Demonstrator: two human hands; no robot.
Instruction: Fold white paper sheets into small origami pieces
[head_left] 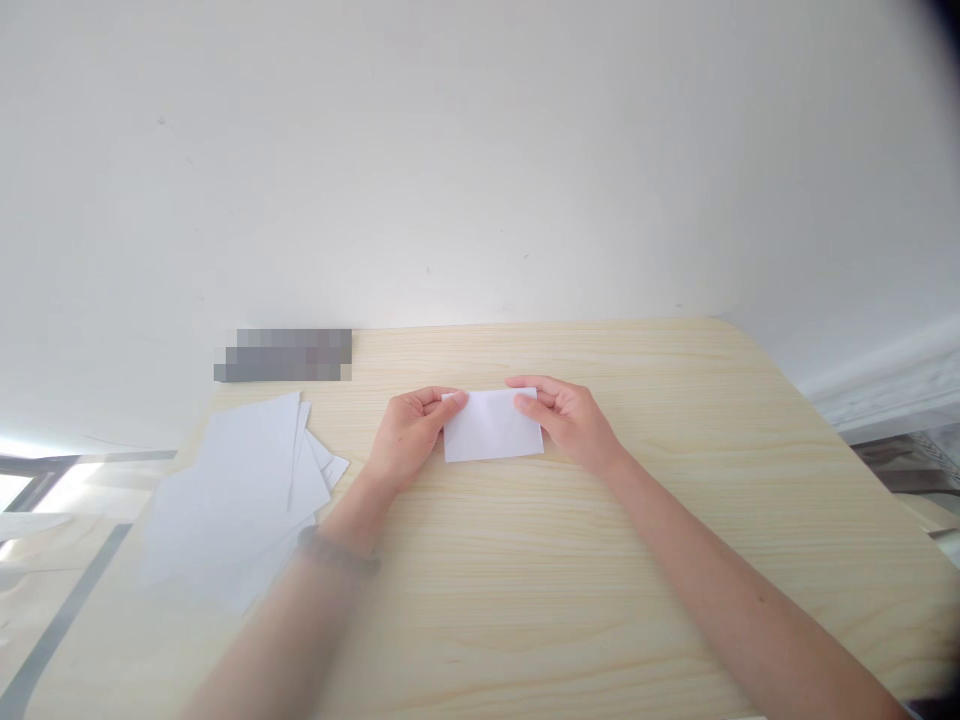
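Observation:
A small white rectangle of paper (493,428) is held up between my two hands over the middle of the wooden table (480,590). My left hand (415,428) pinches its upper left corner, thumb on the near face and fingers behind. At the upper right corner my right hand (568,412) grips it the same way, with its index finger stretched along behind the top edge. The paper looks flat, with a faint crease near its middle. Whether it is folded in layers I cannot tell.
Several loose white sheets (240,470) lie fanned out on the table's left side, partly behind my left forearm. A dark, pixelated block (289,356) sits at the back left. Behind the table's far edge rises a pale wall (480,160).

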